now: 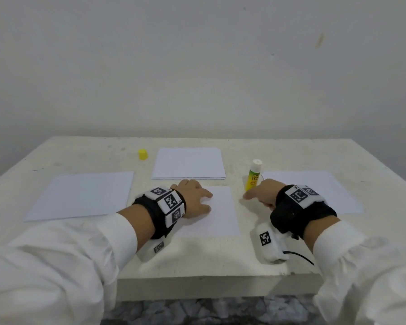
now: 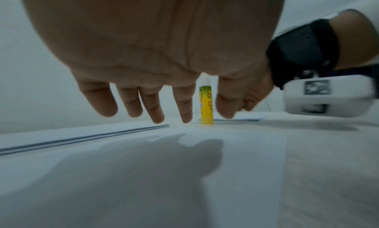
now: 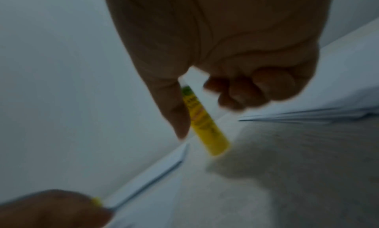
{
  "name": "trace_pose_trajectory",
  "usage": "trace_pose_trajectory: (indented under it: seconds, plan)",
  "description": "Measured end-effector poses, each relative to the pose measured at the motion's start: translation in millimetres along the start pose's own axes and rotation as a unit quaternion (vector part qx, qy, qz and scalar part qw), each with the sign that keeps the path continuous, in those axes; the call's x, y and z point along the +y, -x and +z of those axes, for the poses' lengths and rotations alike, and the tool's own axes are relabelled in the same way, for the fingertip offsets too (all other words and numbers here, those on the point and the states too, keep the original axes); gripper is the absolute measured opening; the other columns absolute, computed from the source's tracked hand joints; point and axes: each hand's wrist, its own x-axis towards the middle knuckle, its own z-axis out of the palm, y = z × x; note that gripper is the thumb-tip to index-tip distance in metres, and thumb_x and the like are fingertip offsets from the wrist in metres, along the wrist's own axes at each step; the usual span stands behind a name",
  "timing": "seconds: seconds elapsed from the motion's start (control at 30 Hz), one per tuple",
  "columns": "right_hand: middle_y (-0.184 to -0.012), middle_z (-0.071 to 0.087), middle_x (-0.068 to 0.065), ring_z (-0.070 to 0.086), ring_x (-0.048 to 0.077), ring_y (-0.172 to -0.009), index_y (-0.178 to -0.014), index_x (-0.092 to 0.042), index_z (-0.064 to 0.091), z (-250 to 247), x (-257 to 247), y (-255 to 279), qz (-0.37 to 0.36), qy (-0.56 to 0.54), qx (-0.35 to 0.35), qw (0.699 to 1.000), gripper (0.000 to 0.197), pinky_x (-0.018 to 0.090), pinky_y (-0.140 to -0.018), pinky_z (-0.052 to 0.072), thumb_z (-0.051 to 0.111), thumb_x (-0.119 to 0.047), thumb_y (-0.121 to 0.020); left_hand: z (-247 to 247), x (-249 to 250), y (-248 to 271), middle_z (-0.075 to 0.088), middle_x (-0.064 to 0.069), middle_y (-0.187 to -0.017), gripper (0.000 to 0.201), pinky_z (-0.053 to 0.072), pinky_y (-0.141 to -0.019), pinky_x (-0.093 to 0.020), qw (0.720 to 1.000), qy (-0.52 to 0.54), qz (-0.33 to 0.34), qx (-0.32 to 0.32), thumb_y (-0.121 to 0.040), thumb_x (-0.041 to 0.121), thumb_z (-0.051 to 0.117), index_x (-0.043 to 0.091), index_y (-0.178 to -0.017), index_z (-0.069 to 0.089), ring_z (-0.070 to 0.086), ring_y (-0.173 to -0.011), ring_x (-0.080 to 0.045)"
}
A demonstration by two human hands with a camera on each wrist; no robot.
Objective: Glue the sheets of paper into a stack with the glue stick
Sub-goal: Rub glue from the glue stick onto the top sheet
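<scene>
The uncapped glue stick (image 1: 253,175) stands upright on the white table (image 1: 80,151), between the near sheet (image 1: 218,214) and the right-hand sheet (image 1: 314,191). Its yellow cap (image 1: 143,154) sits well apart, near the far left of the small stack of paper (image 1: 189,166). A 4th piece, the left-hand sheet (image 1: 82,195), lies off to the side.

The left hand (image 1: 192,199) is spread, fingers straight, over the near sheet's left part; the left wrist view shows its fingertips (image 2: 157,119) close to the paper, though whether they press it I cannot tell. The right hand (image 1: 260,195) sits just beside the stick, thumb extended and the other fingers curled in toward the palm. It holds nothing — the right wrist view is blurred, but a gap shows between the thumb and those fingers, with the stick seen through it.

The main risk is the stick itself: tall, narrow and exposed at the top, so a glancing thumb would likely tip it, and it could smear glue on the table or on the right-hand sheet. A grip taken too high would put fingers on the glue. The near sheet looks light, and if the left hand is not really bearing down, a stroke of glue could drag or crease it. With the cap so far off, the glue may also dry if the work runs long.
</scene>
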Motion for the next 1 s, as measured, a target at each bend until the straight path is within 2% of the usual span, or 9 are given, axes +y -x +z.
trace_pose_trajectory:
  seconds: [0.07,0.17,0.33,0.47,0.57,0.63,0.8,0.9,1.0]
  plan:
    - [-0.062,0.047,0.003,0.041,0.017,-0.052,-0.067,-0.010,0.046,9,-17,18,-0.042,0.049,-0.047,0.997,0.038,0.023,-0.050,0.033,0.062,-0.038,-0.087,-1,-20,7,0.026,0.004,-0.151,0.045,0.022,-0.112,-0.041,0.999,0.024,-0.010,0.020,-0.096,0.046,0.043,0.039,-0.141,0.039,0.021,-0.140,-0.022]
    - [-0.061,0.048,0.002,0.041,0.015,-0.051,-0.069,-0.007,0.051,29,-61,32,-0.128,0.134,-0.064,0.981,0.039,0.022,-0.050,0.032,0.057,-0.040,-0.091,0,-60,21,0.026,0.004,-0.152,0.041,0.025,-0.111,-0.038,0.998,0.036,-0.046,0.027,-0.098,0.040,0.044,0.038,-0.138,0.043,0.023,-0.140,-0.021]
    - [-0.082,0.056,0.007,0.050,0.021,-0.074,-0.073,-0.008,0.054,84,-152,27,-0.235,0.197,-0.057,0.950,0.035,0.025,-0.060,0.039,0.061,-0.038,-0.088,-3,-148,62,0.021,0.001,-0.156,0.046,0.023,-0.113,-0.037,0.988,0.033,-0.152,-0.002,-0.096,0.042,0.046,0.034,-0.141,0.040,0.022,-0.142,-0.023]
    - [-0.073,0.051,0.002,0.052,0.026,-0.085,-0.067,-0.009,0.049,132,-213,18,-0.262,0.278,-0.056,0.922,0.044,0.031,-0.074,0.040,0.059,-0.047,-0.087,-4,-221,94,0.028,-0.005,-0.152,0.051,0.028,-0.112,-0.034,0.969,0.036,-0.245,-0.025,-0.095,0.041,0.049,0.027,-0.143,0.040,0.031,-0.138,-0.025]
    - [-0.101,0.060,0.006,0.056,0.028,-0.099,-0.094,-0.010,0.060,156,-244,16,-0.267,0.332,-0.054,0.903,0.052,0.033,-0.080,0.042,0.059,-0.060,-0.081,-1,-262,111,0.031,-0.005,-0.151,0.053,0.032,-0.111,-0.034,0.954,0.047,-0.295,-0.031,-0.093,0.041,0.052,0.028,-0.142,0.040,0.036,-0.136,-0.026]
    - [-0.115,0.060,0.006,0.054,0.029,-0.110,-0.109,-0.012,0.060,168,-256,14,-0.265,0.354,-0.044,0.896,0.063,0.036,-0.086,0.041,0.062,-0.065,-0.075,1,-279,117,0.033,-0.004,-0.149,0.053,0.034,-0.109,-0.033,0.951,0.051,-0.302,-0.044,-0.092,0.038,0.055,0.028,-0.142,0.042,0.038,-0.134,-0.025]
    - [-0.128,0.050,0.007,0.046,0.030,-0.119,-0.129,-0.019,0.049,182,-269,5,-0.235,0.398,-0.026,0.887,0.094,0.046,-0.096,0.041,0.070,-0.073,-0.056,3,-293,116,0.037,-0.003,-0.145,0.052,0.038,-0.104,-0.031,0.958,0.044,-0.278,-0.045,-0.089,0.039,0.060,0.029,-0.138,0.046,0.043,-0.130,-0.024]
    - [-0.136,0.045,0.009,0.045,0.031,-0.124,-0.138,-0.016,0.040,180,-270,0,-0.210,0.406,-0.045,0.889,0.104,0.045,-0.099,0.040,0.070,-0.074,-0.056,0,-294,114,0.040,-0.002,-0.144,0.052,0.039,-0.102,-0.030,0.962,0.033,-0.266,-0.048,-0.090,0.038,0.060,0.026,-0.138,0.046,0.045,-0.129,-0.023]
    - [-0.137,0.047,0.008,0.047,0.030,-0.123,-0.138,-0.016,0.042,179,-268,-2,-0.203,0.399,-0.060,0.892,0.104,0.043,-0.097,0.039,0.070,-0.075,-0.057,-1,-293,112,0.042,-0.001,-0.141,0.050,0.041,-0.097,-0.028,0.964,0.030,-0.260,-0.042,-0.089,0.037,0.061,0.025,-0.136,0.048,0.048,-0.126,-0.022]
